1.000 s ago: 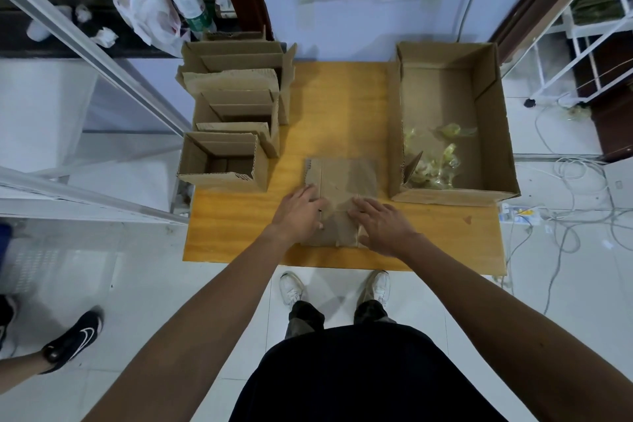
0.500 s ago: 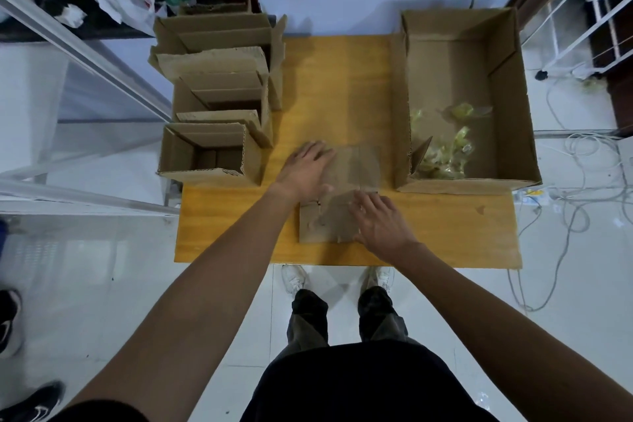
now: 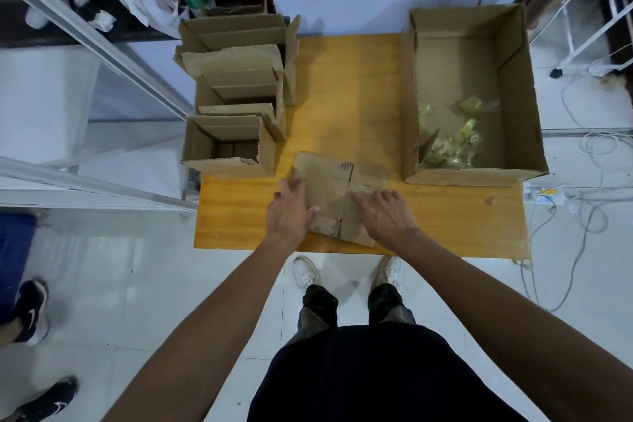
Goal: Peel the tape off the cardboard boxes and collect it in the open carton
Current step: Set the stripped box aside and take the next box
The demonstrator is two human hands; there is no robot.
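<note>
Left hand (image 3: 289, 214) and right hand (image 3: 388, 217) — fingers straight, spread flat — press a flattened cardboard box (image 3: 342, 178) onto the table (image 3: 342, 96). Beyond the right hand, the open carton (image 3: 513, 86) holds crumpled tape (image 3: 448, 144); beyond the left, stacked boxes (image 3: 239, 79).

Bare strip of bench (image 3: 346, 89) is running from the far edge to the centre, lying free between two obstacles. A cluster of small boxes (image 3: 236, 86) is walling in the left side. The open carton (image 3: 520, 106) is standing along the right, its walls blocking sideways entry and its top admitting reach from above. A flattened box (image 3: 342, 178) is covering the near centre under the left hand (image 3: 289, 212) and right hand (image 3: 388, 216), both lying flat. Bare wood is showing at both near corners.
</note>
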